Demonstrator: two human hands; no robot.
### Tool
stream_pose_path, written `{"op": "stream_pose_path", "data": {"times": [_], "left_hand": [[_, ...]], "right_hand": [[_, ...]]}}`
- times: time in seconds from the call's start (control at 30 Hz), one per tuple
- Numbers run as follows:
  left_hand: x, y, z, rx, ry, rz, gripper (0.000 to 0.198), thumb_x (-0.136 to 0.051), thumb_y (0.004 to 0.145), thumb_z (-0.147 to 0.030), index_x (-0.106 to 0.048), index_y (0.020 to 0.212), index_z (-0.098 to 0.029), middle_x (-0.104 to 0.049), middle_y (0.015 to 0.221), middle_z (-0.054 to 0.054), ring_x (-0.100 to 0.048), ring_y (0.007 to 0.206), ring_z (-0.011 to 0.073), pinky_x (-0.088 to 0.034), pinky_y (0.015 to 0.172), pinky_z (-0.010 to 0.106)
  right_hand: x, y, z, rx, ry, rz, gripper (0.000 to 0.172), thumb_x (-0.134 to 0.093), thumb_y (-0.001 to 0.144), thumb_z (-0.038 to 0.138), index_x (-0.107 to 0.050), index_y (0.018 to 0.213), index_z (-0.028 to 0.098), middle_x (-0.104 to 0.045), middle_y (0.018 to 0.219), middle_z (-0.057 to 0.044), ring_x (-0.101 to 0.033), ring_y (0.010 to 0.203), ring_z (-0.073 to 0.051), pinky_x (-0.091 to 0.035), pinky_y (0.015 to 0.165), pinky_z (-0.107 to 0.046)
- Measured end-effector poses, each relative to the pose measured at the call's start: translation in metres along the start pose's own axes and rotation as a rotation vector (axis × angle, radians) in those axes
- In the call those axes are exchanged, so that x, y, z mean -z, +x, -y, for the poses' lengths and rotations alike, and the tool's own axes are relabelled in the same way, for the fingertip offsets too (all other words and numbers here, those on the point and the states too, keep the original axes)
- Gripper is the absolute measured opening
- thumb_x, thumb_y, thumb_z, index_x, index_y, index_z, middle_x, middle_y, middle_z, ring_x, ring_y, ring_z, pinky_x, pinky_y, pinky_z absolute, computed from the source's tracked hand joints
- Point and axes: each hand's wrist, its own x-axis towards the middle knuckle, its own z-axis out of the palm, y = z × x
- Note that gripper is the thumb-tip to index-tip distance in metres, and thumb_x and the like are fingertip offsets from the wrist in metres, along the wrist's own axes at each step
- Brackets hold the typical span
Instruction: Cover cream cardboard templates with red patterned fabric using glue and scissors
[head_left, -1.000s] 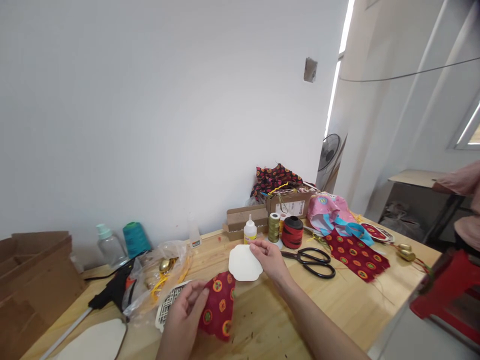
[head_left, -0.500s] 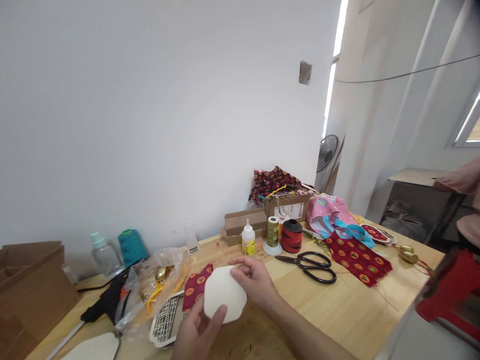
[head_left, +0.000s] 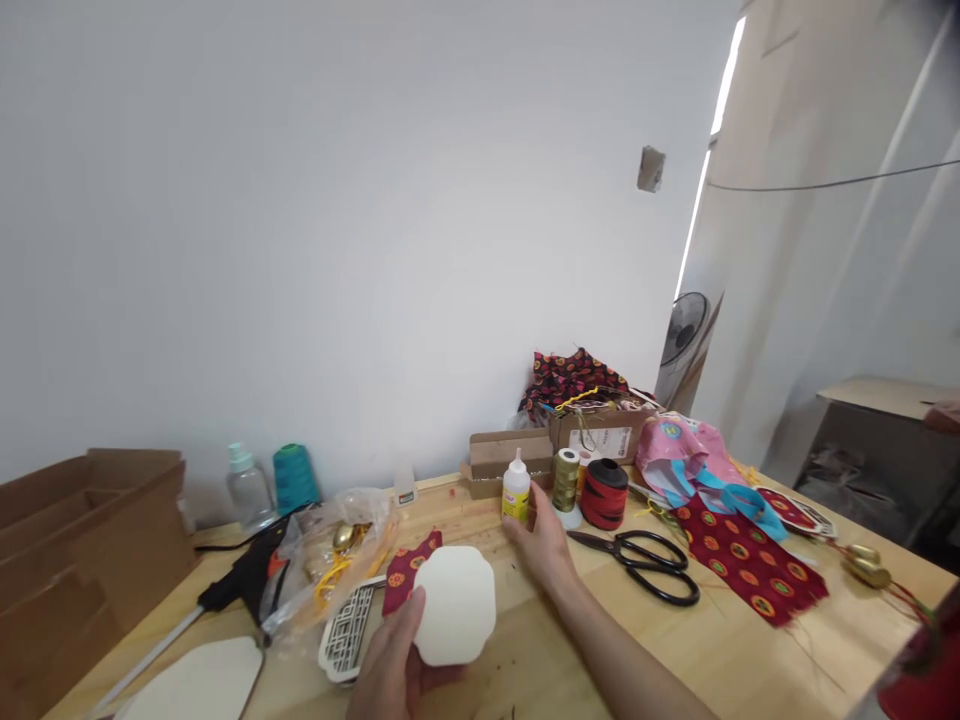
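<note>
My left hand (head_left: 394,665) holds a white scalloped card shape (head_left: 454,604) low over the wooden table (head_left: 675,640), thumb across its left edge. A red patterned fabric scrap (head_left: 407,571) lies behind the card. My right hand (head_left: 541,539) is stretched forward with its fingers at the small white glue bottle (head_left: 515,488) with a yellow label; whether they grip it is unclear.
Right of the glue stand a gold thread spool (head_left: 565,480) and a red spool (head_left: 604,493), then black scissors (head_left: 649,565) and red fabric (head_left: 750,565). A glue gun (head_left: 244,577), a plastic bag (head_left: 341,550) and cardboard boxes (head_left: 82,545) lie left.
My right hand let go of the white card and reached forward to the glue bottle. My left hand now holds the card alone; the red scrap lies on the table.
</note>
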Motion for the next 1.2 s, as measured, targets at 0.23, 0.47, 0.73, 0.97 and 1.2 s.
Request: {"op": "stream_pose_path", "data": {"times": [0.23,0.47,0.73,0.97,1.2], "left_hand": [[0.001,0.004,0.002,0.02,0.068,-0.07,0.034,-0.065,0.062,-0.036,-0.058,0.087,-0.014,-0.068,0.075,0.008,-0.064,0.075,0.0261,-0.052,0.047,0.03],[-0.002,0.001,-0.015,-0.051,-0.033,-0.073,0.029,-0.067,0.061,-0.021,-0.056,0.088,-0.014,-0.068,0.066,0.002,-0.064,0.06,0.0192,-0.052,0.045,0.026],[-0.014,0.009,-0.037,-0.109,-0.126,-0.03,0.037,-0.055,0.071,-0.001,-0.051,0.106,-0.011,-0.069,0.082,0.009,-0.065,0.066,0.0149,-0.055,0.058,0.024],[-0.02,0.013,-0.027,-0.031,-0.145,0.008,0.031,-0.051,0.076,-0.006,-0.052,0.107,-0.011,-0.069,0.079,0.01,-0.064,0.058,0.0126,-0.053,0.051,0.022],[-0.028,-0.001,-0.013,0.016,0.057,-0.081,0.051,-0.056,0.069,0.0,-0.042,0.117,-0.011,-0.071,0.068,0.005,-0.066,0.062,0.0195,-0.055,0.049,0.028]], "right_hand": [[0.004,0.006,0.008,-0.024,0.19,0.05,0.036,-0.064,0.06,0.022,-0.054,0.094,0.015,-0.062,0.09,-0.008,-0.055,0.087,-0.026,-0.041,0.08,-0.038],[0.024,-0.003,0.053,-0.093,0.626,0.075,0.039,-0.047,0.078,0.045,-0.048,0.107,0.018,-0.061,0.095,-0.007,-0.059,0.074,-0.019,-0.046,0.065,-0.031],[0.017,-0.003,0.046,-0.275,1.037,0.069,0.033,-0.077,0.051,0.017,-0.06,0.08,0.017,-0.061,0.07,0.002,-0.05,0.056,-0.009,-0.039,0.046,-0.016],[0.029,0.004,0.05,-0.412,1.42,0.052,0.023,-0.073,0.054,0.018,-0.059,0.072,0.019,-0.061,0.07,0.003,-0.044,0.047,-0.005,-0.038,0.041,-0.014],[0.03,0.002,0.046,-0.612,1.555,0.086,0.027,-0.057,0.073,0.04,-0.058,0.074,0.013,-0.062,0.059,0.0,-0.038,0.033,-0.001,-0.027,0.028,-0.01]]}}
